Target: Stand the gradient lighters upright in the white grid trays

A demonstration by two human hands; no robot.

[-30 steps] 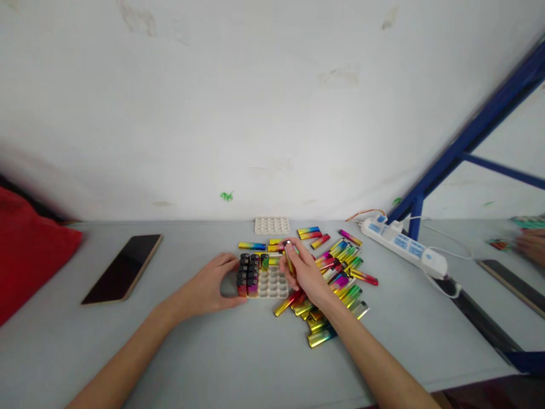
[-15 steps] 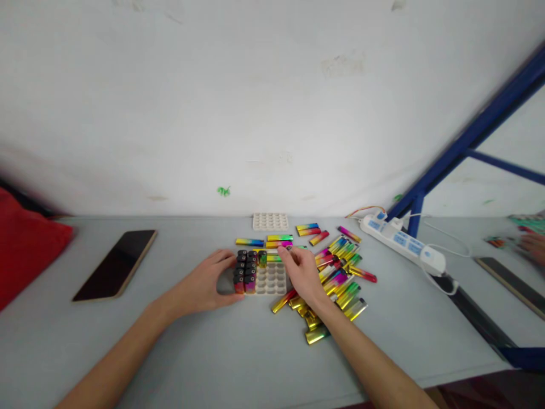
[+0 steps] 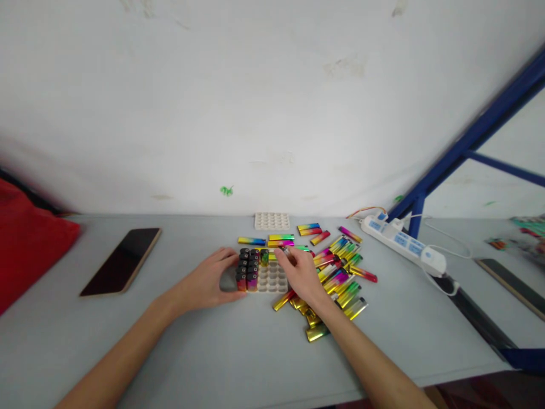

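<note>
A white tray with rows of round-cornered pockets lies on the table, its left columns filled with upright lighters that show black tops. My left hand braces the tray's left side, thumb at the near corner and fingers at the far one. Over the tray's far right part, my right hand pinches a lighter; only its top end shows between thumb and fingers. Right of the tray, partly under my right forearm, spreads a pile of shiny multicoloured lighters.
Behind stands a second white tray near the wall. A dark phone lies left, beside a red bag. At right are a white power strip with cables, a blue metal frame and another phone-like slab.
My right hand has shifted slightly left above the tray, and the lighter's end shows more plainly in it. My left hand stays at the tray. The whole view has moved a little.
</note>
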